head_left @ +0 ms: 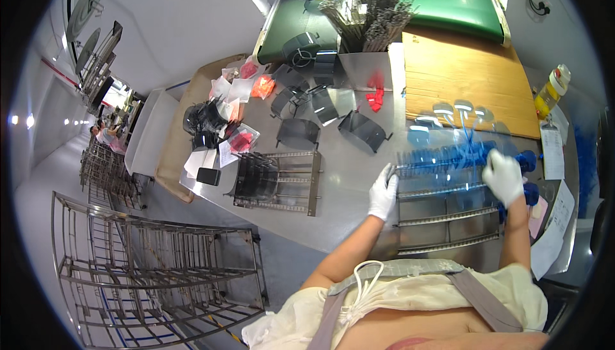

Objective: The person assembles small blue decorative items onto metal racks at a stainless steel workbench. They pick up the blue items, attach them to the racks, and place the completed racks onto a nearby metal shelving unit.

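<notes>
A slotted metal rack [448, 219] lies in front of me, with a row of clear blue plastic pieces [435, 158] across its far part. My left hand [383, 196], in a white glove, grips the rack's left end, its fingers along the edge. Over the right end of the blue row is my white-gloved right hand [503, 177], slightly blurred and curled closed. Whatever sits in its fingers is hidden. Blue round-ended parts [526, 160] show just beside that hand. Pale blue stems with round heads [462, 108] stand up beyond the row.
Left on the metal table [282, 227], a second rack [298, 186] carries dark curved sheets. Loose dark visors [362, 132], bags of red and orange bits [262, 86] and a phone [208, 176] lie farther off. Cardboard [474, 81], a yellow bottle [552, 92] and wire racks [160, 273] surround.
</notes>
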Tool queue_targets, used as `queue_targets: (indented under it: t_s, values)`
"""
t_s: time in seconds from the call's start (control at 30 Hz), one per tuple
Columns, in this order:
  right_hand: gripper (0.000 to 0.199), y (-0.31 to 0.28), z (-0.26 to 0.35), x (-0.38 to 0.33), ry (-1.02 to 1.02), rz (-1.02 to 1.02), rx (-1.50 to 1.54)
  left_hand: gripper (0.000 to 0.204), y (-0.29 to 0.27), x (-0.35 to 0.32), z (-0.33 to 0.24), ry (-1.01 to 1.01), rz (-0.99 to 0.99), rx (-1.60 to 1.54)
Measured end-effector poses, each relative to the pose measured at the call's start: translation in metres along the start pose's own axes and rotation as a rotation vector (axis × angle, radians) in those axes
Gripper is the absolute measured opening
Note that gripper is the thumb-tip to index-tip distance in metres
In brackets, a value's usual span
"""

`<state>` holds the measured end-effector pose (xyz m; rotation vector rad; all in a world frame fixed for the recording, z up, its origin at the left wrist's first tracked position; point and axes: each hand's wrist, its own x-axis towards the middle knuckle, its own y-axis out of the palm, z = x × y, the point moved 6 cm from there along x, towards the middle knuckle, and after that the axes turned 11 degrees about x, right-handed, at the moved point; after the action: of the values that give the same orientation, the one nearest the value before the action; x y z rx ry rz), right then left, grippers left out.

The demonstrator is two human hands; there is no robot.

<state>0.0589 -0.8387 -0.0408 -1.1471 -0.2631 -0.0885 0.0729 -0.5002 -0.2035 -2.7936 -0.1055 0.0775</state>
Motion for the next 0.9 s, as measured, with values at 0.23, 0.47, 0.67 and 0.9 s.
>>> queue_targets:
  t_s: [0.23,0.47,0.67,0.9]
  values:
    - [0.011,0.068,0.058,-0.156,0.329,-0.193,-0.114,0.067,-0.232,0.186,-0.058,0.384,-0.029,0.626]
    - [0.021,0.077,0.204,-0.122,0.446,-0.746,0.004,0.098,-0.318,0.38,0.021,-0.144,-0.054,-0.005]
    - [0.024,0.108,0.393,-0.052,-0.064,-0.381,0.262,0.03,-0.279,0.43,0.033,-0.376,0.119,-0.752]
    - [0.013,0.097,0.432,-0.015,-0.124,-0.344,0.3,0.02,-0.331,0.409,-0.022,-0.115,0.015,-0.797]
